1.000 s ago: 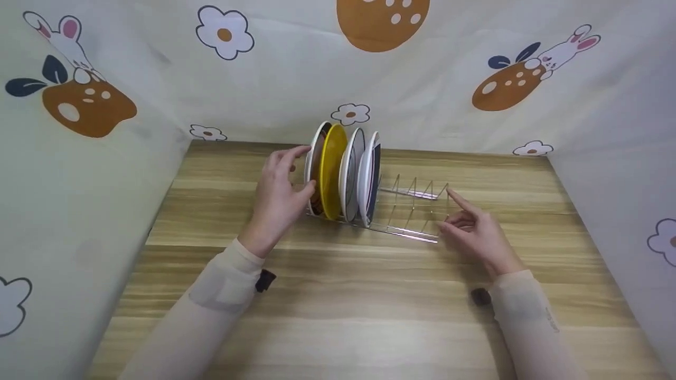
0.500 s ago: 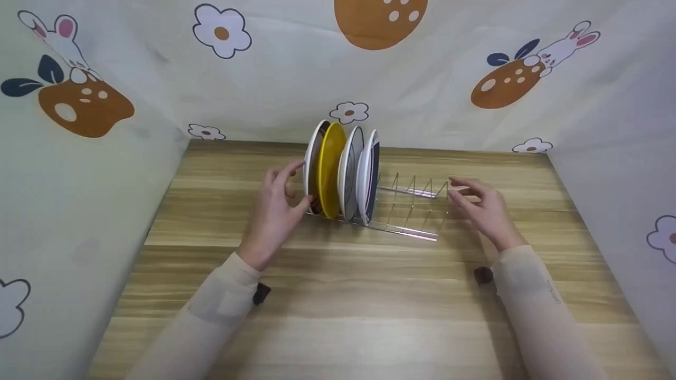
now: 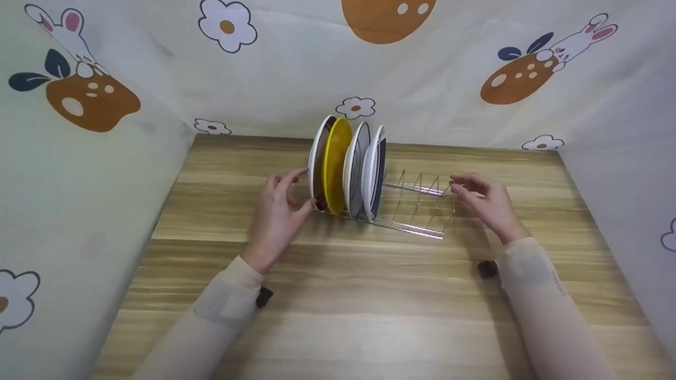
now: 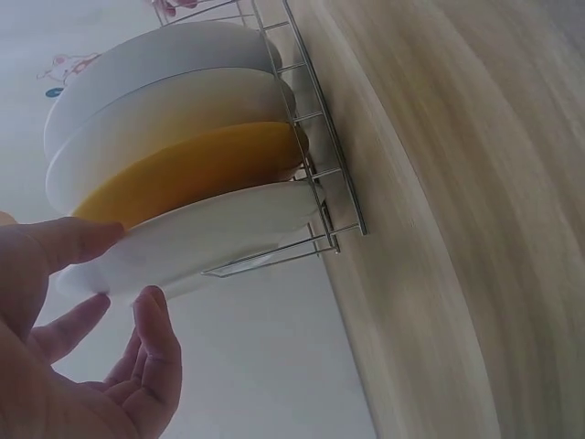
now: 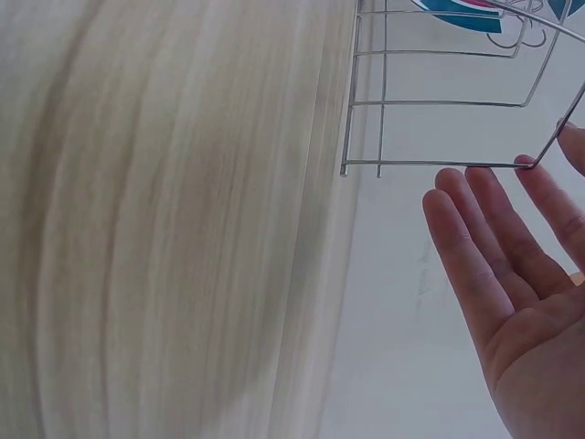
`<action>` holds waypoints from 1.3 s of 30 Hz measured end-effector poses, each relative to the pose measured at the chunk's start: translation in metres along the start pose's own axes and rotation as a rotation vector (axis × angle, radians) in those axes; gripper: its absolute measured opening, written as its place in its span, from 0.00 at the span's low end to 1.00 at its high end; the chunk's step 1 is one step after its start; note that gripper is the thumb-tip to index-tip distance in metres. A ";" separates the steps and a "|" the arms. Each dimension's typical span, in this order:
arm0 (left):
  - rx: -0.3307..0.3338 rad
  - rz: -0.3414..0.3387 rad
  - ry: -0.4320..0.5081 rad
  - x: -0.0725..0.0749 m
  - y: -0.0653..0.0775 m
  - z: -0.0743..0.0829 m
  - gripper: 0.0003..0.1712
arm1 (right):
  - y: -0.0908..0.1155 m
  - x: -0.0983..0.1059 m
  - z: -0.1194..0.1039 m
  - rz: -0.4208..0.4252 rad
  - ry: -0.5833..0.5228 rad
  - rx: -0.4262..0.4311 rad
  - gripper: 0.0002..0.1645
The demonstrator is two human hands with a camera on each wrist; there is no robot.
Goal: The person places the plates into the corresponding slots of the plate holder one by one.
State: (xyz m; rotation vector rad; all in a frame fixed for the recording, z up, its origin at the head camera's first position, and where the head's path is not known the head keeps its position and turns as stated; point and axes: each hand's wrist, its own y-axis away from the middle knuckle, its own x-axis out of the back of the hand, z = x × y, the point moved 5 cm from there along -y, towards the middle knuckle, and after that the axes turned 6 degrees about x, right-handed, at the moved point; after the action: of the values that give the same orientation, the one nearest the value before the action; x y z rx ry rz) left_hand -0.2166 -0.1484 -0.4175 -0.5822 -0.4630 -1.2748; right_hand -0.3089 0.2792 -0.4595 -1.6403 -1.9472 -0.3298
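Note:
Several plates stand upright in the left part of a wire dish rack [image 3: 406, 228]. My left hand [image 3: 277, 216] is at the outermost white plate [image 4: 210, 229], its thumb and index finger on either side of the rim; the other fingers curl loosely below. Beside that plate comes a yellow plate [image 3: 337, 166], then a pale plate with a dark rim line [image 3: 355, 169], then a white plate with a dark patterned face [image 3: 375, 174]. At the rack's right end, my right hand [image 3: 488, 203] pinches the end wire between thumb and index finger; its remaining fingers extend near the wire.
The rack's right half holds bare wire dividers [image 3: 420, 190]. Beneath everything lies a wood-grain tabletop [image 3: 369, 306]. Cloth walls [image 3: 285, 68] printed with flowers and rabbits enclose the back and both sides, close behind the plates.
My right hand has shifted from a wide spread along the end wire to a pinch at its upper part. My left fingers have slid lower on the outer plate. The plates keep their slots.

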 end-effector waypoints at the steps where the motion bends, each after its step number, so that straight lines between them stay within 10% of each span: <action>1: 0.001 0.003 0.000 0.000 0.000 0.000 0.38 | 0.000 0.000 0.000 -0.004 0.000 0.002 0.26; 11: -0.018 0.011 -0.001 0.002 -0.005 -0.001 0.36 | 0.014 0.001 -0.031 -0.012 -0.034 -0.023 0.26; 39: -0.009 -0.035 0.051 -0.004 -0.026 -0.001 0.30 | 0.042 -0.006 -0.014 0.019 -0.114 0.010 0.21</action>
State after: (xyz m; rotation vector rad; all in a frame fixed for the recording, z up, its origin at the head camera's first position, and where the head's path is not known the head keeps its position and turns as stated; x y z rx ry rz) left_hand -0.2432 -0.1515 -0.4169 -0.5498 -0.4277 -1.3229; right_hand -0.2645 0.2764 -0.4584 -1.7036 -2.0118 -0.2235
